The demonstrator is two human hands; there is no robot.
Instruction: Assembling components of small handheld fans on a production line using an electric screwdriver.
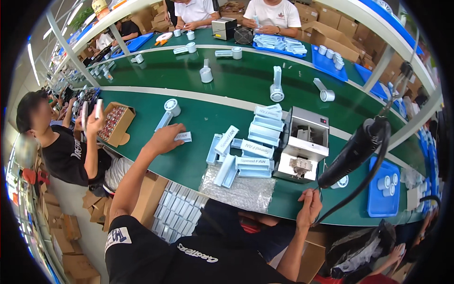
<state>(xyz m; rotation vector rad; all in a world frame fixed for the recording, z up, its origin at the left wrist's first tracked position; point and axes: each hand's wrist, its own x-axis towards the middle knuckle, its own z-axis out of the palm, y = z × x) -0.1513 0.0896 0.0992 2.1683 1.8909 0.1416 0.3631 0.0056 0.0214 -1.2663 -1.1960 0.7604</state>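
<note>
My left hand (166,139) is over the green bench, its fingers closed on one end of a light-blue plastic handle shell (185,137). Just beyond it lies a small handheld fan (172,108) with a round white head. My right hand (309,206) is at the bench's front edge, with thumb and fingertips pinched together. Whatever is between them is too small to make out. Close above those fingertips hangs a black electric screwdriver (347,156), tilted, on its cable. Between my hands, several more handle shells (253,161) are piled partly over bubble wrap (239,188).
A grey metal machine (305,144) stands right of the pile. A blue tray (384,199) with round white parts is farther right. Beyond runs a green conveyor (161,66) carrying fans. A co-worker (66,137) sits at left beside a carton of small parts (117,124).
</note>
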